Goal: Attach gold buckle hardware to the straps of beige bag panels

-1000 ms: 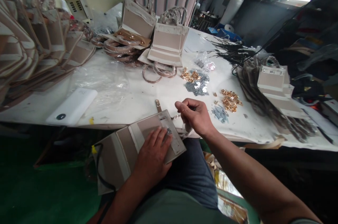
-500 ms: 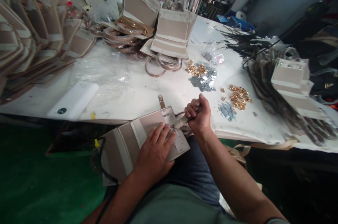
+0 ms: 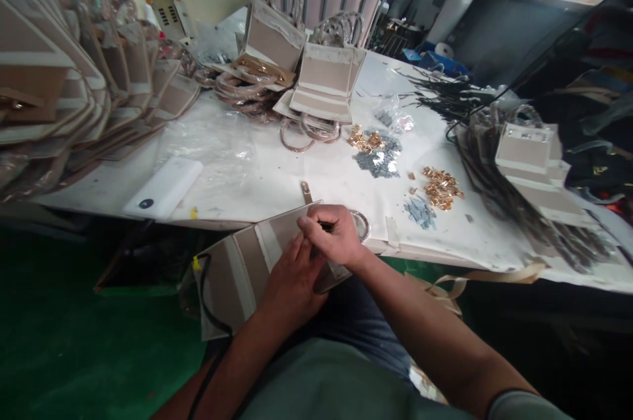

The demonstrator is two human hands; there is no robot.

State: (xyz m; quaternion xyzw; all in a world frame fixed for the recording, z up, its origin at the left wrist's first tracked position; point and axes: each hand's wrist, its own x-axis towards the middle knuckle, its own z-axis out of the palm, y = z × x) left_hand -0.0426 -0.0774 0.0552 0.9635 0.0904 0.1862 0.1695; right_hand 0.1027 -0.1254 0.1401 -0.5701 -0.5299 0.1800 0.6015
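A beige bag panel [image 3: 236, 268] with pale strips lies across my lap against the table edge. My left hand [image 3: 294, 285] rests flat on it, fingers stretched toward my right hand. My right hand [image 3: 332, 234] is closed in a fist over the panel, around a dark-handled hand tool [image 3: 326, 226]. The tool's working end is hidden behind the hands. A small tab with a metal fitting [image 3: 306, 191] sticks up beyond the panel's far edge. To the right, a wrapped bag handle [image 3: 366, 225] loops out.
Gold fittings [image 3: 442, 188] and grey metal plates [image 3: 420, 211] lie in piles on the white table [image 3: 277, 173]. Stacked bag pieces [image 3: 128, 70] stand left, more [image 3: 524, 150] right. A white power bank [image 3: 165, 188] sits near the front edge. A black cord [image 3: 202, 295] hangs across the panel.
My right fist has moved left and down, from the panel's right side to over my left fingertips. The tool's pale lower part, visible before, is now hidden. The camera view has tilted up slightly.
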